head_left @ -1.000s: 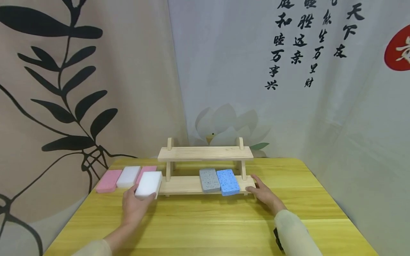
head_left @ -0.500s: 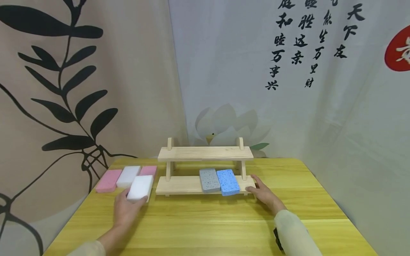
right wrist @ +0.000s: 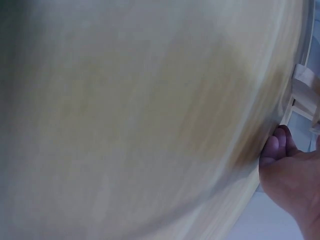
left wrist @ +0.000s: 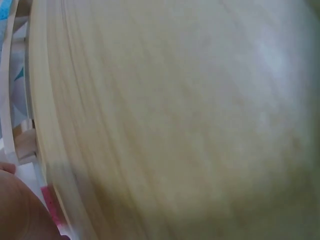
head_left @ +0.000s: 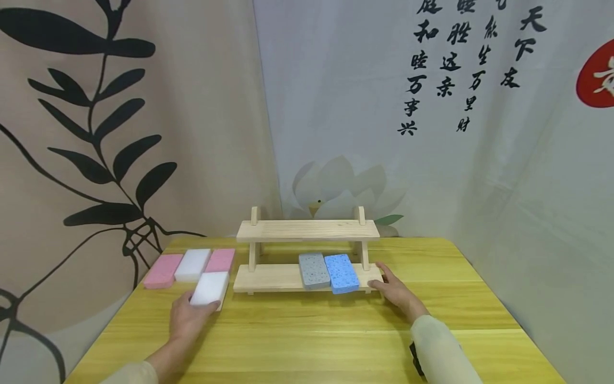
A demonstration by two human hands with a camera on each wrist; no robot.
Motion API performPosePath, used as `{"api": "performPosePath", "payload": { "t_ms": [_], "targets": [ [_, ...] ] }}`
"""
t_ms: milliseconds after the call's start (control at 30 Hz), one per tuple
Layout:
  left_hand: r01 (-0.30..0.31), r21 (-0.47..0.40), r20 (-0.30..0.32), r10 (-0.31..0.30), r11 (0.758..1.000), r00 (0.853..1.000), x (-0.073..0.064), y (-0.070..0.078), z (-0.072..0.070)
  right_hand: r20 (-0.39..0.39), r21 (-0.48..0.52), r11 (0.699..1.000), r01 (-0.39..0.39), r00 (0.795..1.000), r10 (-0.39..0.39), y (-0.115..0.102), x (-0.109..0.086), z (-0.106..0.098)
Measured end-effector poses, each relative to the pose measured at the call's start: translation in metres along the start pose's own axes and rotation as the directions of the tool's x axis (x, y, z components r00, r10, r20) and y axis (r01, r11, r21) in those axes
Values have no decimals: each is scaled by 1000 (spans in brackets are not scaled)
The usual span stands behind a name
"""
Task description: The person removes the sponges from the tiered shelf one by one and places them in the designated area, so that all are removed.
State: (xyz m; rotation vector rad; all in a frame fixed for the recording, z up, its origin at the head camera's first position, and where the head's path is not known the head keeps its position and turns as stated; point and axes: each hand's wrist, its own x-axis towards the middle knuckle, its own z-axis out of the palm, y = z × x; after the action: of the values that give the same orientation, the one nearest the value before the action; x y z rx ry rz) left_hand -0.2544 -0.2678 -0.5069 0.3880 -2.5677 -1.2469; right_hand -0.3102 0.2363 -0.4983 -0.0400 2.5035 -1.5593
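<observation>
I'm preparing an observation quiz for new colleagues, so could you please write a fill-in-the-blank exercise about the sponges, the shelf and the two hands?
1. The held sponge, in the left hand, has a top colored ____.
2. Of the two boards of the wooden shelf, the right hand holds the ____ one.
3. Of the gray sponge and the blue sponge, the one nearer the right hand is ____.
4. In the row of three sponges behind the held sponge, both outer ones are ____.

Missing words: white; lower; blue; pink.
</observation>
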Motion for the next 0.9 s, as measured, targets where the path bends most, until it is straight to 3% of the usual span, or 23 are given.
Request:
{"api": "performPosePath", "payload": {
  "t_ms": [600, 900],
  "targets": [
    [0, 89, -2, 0, 996, 1000, -2, -2, -2, -8, -1, 1000, -4, 1000, 4, 0, 0, 0],
    [67, 77, 2, -67, 995, 998, 1, 7, -8, -15, -9, 1000, 4, 1000, -4, 1, 2, 0]
  ]
}}
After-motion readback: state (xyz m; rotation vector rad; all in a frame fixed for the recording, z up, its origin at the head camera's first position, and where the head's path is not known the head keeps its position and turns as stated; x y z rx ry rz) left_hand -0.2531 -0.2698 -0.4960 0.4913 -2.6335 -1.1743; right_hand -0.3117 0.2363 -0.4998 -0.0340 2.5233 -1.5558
